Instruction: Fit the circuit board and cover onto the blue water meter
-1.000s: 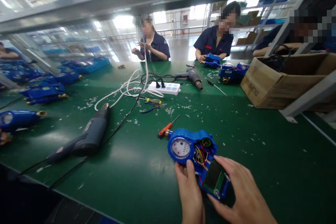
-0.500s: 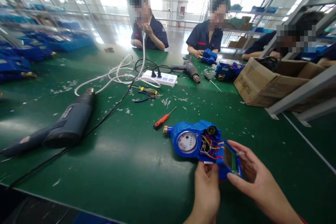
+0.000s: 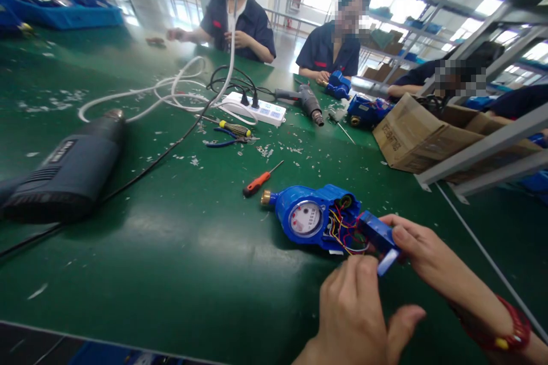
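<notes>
- Left hand [image 3: 355, 308], at 6 o'clock, fingers curled, fingertips at the cover's near edge; whether it pinches anything I cannot tell.
- Right hand [image 3: 423, 251], at 4 o'clock, pinches the blue cover [image 3: 379, 234] between thumb and fingers.
- Water meter [image 3: 314, 218] lies just toward 9 o'clock of both hands, long axis running 9 to 3, wires exposed.
- Orange screwdriver [image 3: 257, 182] beyond, toward 11 o'clock.

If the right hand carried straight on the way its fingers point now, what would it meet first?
The right hand points left along the table and already grips the blue cover piece. Straight on, it would probably meet the open blue meter body with its coloured wires; depth is uncertain.
</notes>
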Available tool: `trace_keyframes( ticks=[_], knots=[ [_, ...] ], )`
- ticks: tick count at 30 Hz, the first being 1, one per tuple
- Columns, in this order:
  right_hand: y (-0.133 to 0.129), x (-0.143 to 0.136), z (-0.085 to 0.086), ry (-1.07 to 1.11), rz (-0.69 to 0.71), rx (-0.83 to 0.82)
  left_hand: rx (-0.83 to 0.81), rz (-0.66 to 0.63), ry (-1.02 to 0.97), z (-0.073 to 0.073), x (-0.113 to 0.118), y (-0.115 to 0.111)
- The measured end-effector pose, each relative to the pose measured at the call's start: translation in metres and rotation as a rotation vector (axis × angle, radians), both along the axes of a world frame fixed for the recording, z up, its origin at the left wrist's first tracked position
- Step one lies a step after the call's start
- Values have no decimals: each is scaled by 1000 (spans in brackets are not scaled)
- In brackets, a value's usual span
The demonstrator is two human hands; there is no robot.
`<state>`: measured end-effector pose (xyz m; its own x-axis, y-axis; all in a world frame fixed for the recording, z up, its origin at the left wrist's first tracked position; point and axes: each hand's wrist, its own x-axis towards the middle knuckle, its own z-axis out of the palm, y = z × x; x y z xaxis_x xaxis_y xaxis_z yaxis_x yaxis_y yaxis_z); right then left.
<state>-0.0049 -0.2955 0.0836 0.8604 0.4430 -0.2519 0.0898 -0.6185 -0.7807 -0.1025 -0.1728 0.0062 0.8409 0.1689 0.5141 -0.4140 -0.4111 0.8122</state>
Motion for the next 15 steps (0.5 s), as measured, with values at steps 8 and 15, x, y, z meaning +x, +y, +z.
trace_keyframes(
  ticks=[8, 15],
  knots=[
    [-17, -21, -21, -512, -40, 73, -310, 52, 67, 16, 8, -15],
    [-16, -18, -11, -1177, 360, -225, -111, -142, 356, 51, 19, 28]
  ],
)
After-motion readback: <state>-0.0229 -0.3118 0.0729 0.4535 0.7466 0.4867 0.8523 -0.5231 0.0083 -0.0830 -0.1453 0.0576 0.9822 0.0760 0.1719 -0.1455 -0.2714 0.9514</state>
